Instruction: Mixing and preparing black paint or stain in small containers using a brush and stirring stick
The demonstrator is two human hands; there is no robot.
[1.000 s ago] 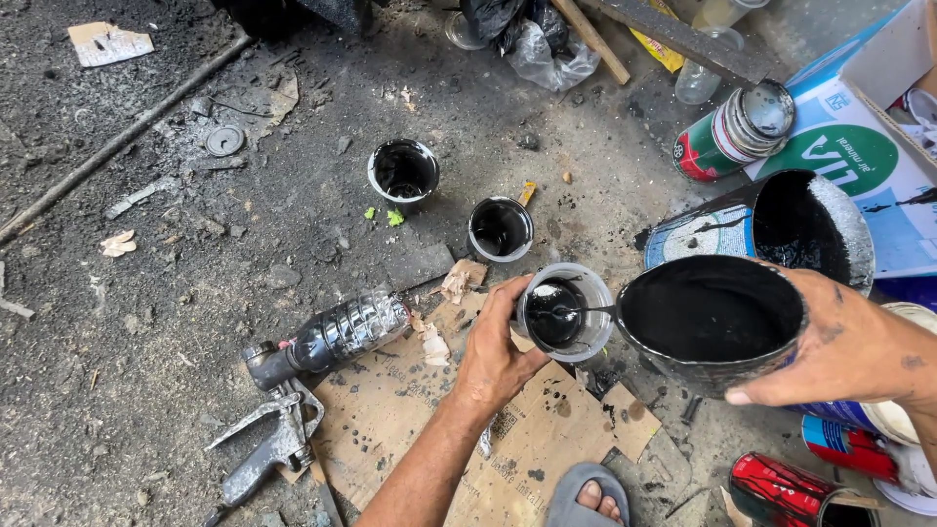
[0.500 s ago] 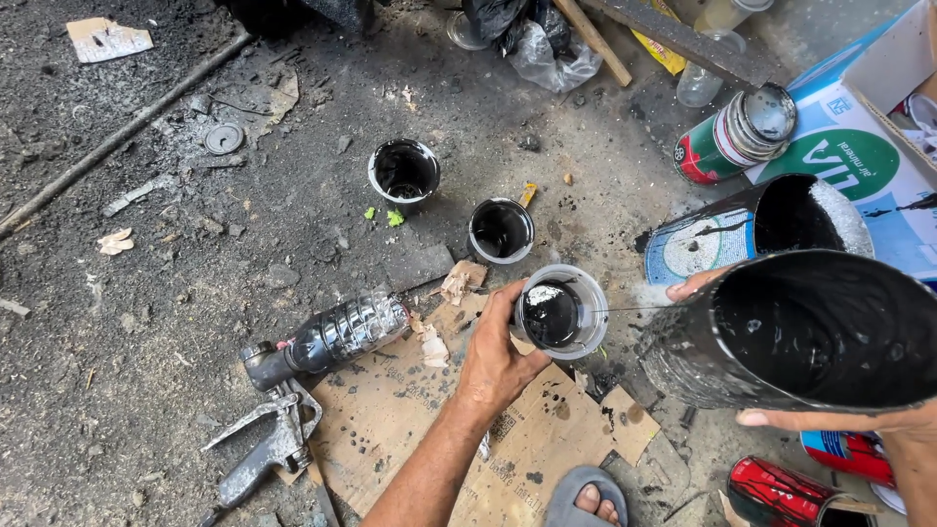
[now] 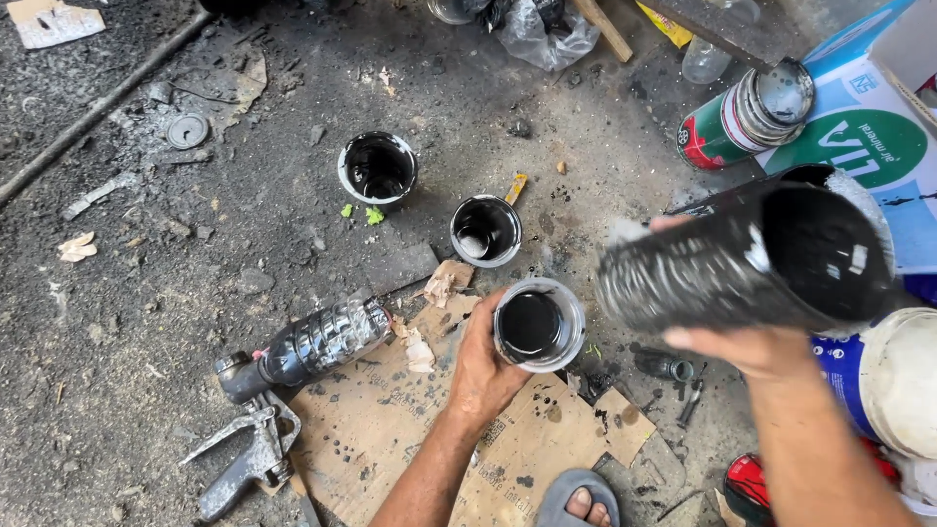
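Note:
My left hand (image 3: 480, 369) grips a small clear plastic cup (image 3: 538, 325) filled with black liquid, standing on stained cardboard (image 3: 390, 429). My right hand (image 3: 752, 346) holds a large black-coated can (image 3: 752, 262) up and to the right of the cup; the can is tipped on its side, mouth facing right, away from the cup. Two more small cups with black inside stand on the ground: one (image 3: 485, 231) just above the held cup, another (image 3: 378, 169) further up left.
A spray gun (image 3: 256, 444) with a plastic bottle (image 3: 322, 342) attached lies at lower left. A red-green can (image 3: 742, 117), a blue-and-white box (image 3: 878, 146) and a white bucket (image 3: 898, 381) crowd the right side. My sandalled toe (image 3: 581, 503) shows at the bottom edge.
My right hand has drawn the big can away from the small cup and tipped it back, mouth now facing right. The pouring stream has stopped. My left hand still holds the cup.

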